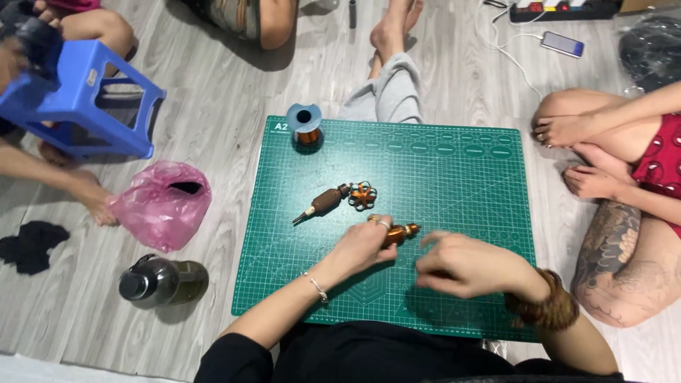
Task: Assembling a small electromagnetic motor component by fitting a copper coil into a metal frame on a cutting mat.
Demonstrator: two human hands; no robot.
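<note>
**Two hands at a copper-wound piece on a green cutting mat**

Black clothing fills the bottom edge, and from it both forearms reach out over a green cutting mat [454,177] printed with a pale grid, laid on a grey wood-plank floor [213,113]. Other people sit around the mat, bare legs and feet at its far and right edges. A blue plastic stool [85,99] stands at far left, a pink plastic bag [159,206] lies beside the mat's left edge, and a dark bottle [159,281] lies nearer. A phone [562,44] on a white cable rests at far right.

Near the mat's middle, the left hand [365,245] closes its fingers on a small copper-wound piece [403,232]. Its long axis runs left to right, slightly tilted, with the free end pointing right and a little away. It looks orange-brown and glossy, with a darker tip; the hand hides its other end. The right hand [468,266] hovers just beside it, fingers loosely curled and holding nothing, blurred.

Farther off lie a similar brown winding on a rod [323,203], touching a copper flower-shaped coil [362,196], and a spool of copper wire [306,128] stands upright at the far edge.
</note>
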